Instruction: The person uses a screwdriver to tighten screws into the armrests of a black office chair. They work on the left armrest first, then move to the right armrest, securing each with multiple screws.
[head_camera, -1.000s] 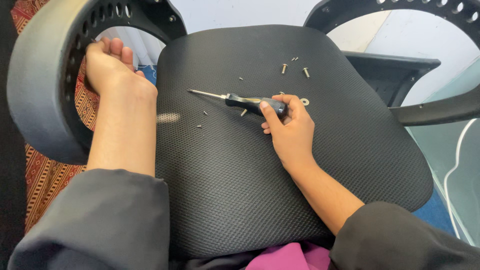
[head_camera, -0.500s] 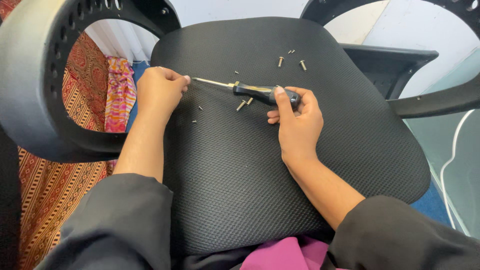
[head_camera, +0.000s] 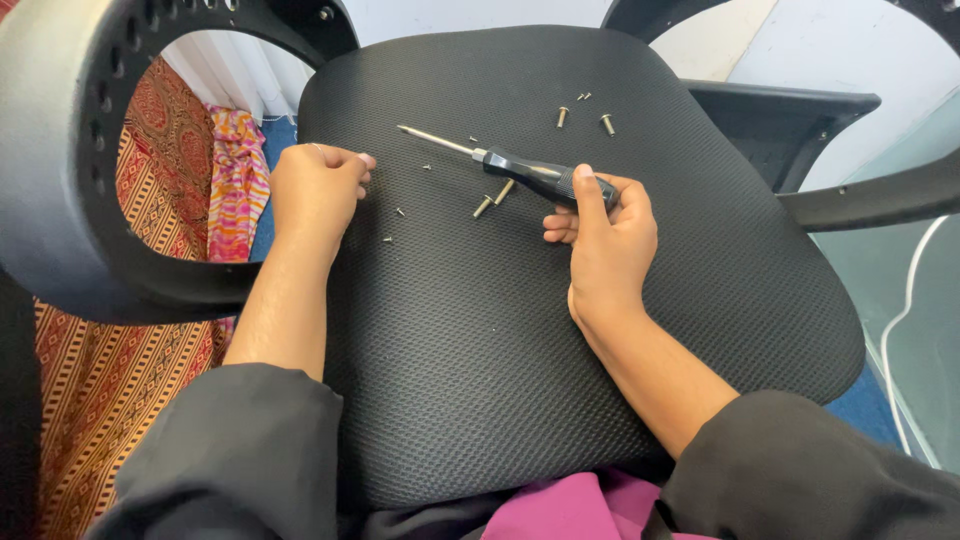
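Black sleeves frame the near edge of the view, and from them both forearms reach out over the mesh seat cushion (head_camera: 480, 380) of an office chair that lies across the person's lap. The left hand (head_camera: 315, 195) rests at the cushion's left edge, knuckles up, fingers curled into a loose fist; whether they pinch one of the tiny screws I cannot tell. The right hand (head_camera: 605, 245) lies on its outer edge, thumb on top, fingers closed around the black handle of the screwdriver (head_camera: 510, 165), whose shaft points left and away, lying almost flat on the mesh. To go well, I judge the grip should stay firm so the tip does not sweep the loose bolts (head_camera: 493, 198) just beside the shaft, which could roll off the cushion. Farther out lie three more bolts (head_camera: 583, 112) near the far edge. Beyond, a curved armrest (head_camera: 70, 160) rises on the left and another armrest (head_camera: 870, 195) on the right.
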